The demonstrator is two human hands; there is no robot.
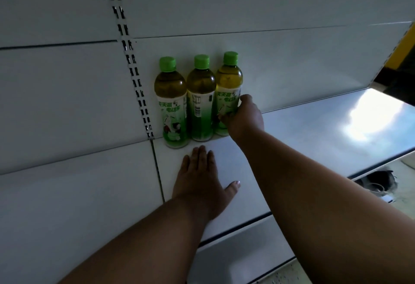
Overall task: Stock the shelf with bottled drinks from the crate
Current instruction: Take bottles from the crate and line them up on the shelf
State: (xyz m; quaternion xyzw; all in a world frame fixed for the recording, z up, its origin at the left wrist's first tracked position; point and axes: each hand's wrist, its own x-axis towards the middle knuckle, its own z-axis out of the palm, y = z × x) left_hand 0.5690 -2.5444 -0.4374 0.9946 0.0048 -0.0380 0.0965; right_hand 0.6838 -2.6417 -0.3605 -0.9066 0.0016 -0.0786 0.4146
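Right now your right hand point(241, 115) grips the rightmost bottle point(228, 90) of 3, fingers curled round the lower part of its label, so the label's bottom right and the bottle's base are hidden behind your knuckles. That bottle stands upright at the back of the white shelf point(314, 131), close against the rear panel point(280, 59), and touches the middle bottle point(200, 97) beside it. The middle bottle in turn touches the left bottle point(171, 101), which stands slightly nearer you. All 3 have green caps, amber-green liquid and green-and-white labels; the middle one shows a barcode, the other 2 show printed characters too dim to read surely.

Your left hand point(201, 182) lies flat on the shelf just in front of the left and middle bottles, fingers straight and together, thumb spread to the right, holding nothing. It is near the bottles but apart from them.

Left of the row, a slotted metal upright point(134, 74) runs up the rear panel, its top blurred. A seam in the shelf surface continues down from it, passing just left of your left hand.

At the right, the shelf glares with a bright reflection point(377, 115) that washes out the surface. Above it, a yellow and black edge point(402, 52) is cut off by the frame. Below the shelf's front lip, a dark object point(379, 181) on the floor is too dim and partly hidden to identify. A lower shelf point(235, 250) shows between your forearms.
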